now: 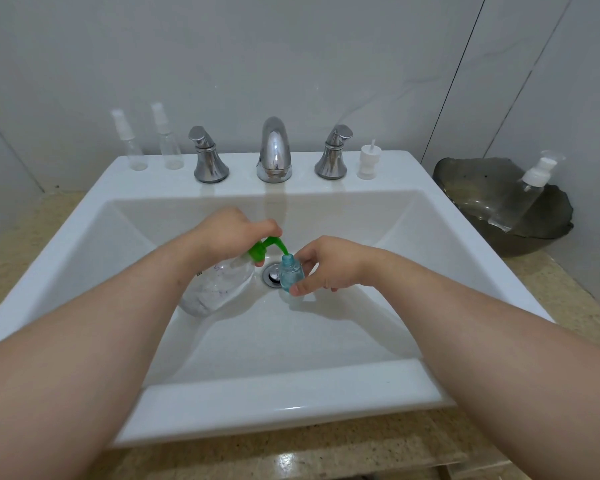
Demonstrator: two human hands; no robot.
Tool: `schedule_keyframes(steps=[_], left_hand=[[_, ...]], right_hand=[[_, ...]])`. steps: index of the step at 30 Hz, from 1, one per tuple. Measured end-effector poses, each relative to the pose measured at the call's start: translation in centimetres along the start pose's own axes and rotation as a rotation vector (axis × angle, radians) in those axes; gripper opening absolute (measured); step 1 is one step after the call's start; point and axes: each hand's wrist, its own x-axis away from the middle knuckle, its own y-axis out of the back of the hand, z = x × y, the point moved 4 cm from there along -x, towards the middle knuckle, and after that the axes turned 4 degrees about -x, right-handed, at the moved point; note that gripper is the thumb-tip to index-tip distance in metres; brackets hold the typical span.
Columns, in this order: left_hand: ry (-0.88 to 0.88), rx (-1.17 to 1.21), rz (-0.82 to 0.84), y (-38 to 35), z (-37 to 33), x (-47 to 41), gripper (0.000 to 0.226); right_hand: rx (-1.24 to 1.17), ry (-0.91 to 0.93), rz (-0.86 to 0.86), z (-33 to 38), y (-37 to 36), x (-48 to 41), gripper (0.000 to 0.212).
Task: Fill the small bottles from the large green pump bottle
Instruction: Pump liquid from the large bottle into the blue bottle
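Observation:
Inside the white sink (84, 251), my left hand (234, 233) grips the green pump head of the large clear pump bottle (219, 285), which leans to the left over the basin floor. The green spout points down into the open mouth of a small blue bottle (290, 274). My right hand (326, 263) pinches that small bottle between thumb and fingers just right of the drain (272, 276). Two small clear spray bottles (136, 147) (169, 142) stand on the sink's back ledge at the left. A loose white pump cap (368, 162) stands on the ledge at the right.
A chrome faucet (274, 150) with two handles (208, 157) (333, 154) lines the back ledge. A dark glass bowl (471, 188) on the counter at the right holds a clear bottle with a white pump (520, 199). Speckled counter surrounds the sink; tiled wall behind.

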Motion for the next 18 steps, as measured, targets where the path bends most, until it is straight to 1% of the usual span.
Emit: schedule_keyframes(steps=[8,13,18], left_hand=[[0.011,-0.005,-0.003,0.07,-0.03,0.01,0.043],[0.005,0.003,-0.017,0.03,0.15,-0.10,0.047],[-0.008,-0.018,-0.032,0.07,-0.10,0.29,0.056]], right_hand=[[-0.004,0.002,-0.007,0.06,-0.04,0.02,0.042],[-0.007,-0.003,-0.004,0.05,-0.01,0.04,0.042],[-0.009,-0.004,-0.001,0.14,0.01,0.09,0.043]])
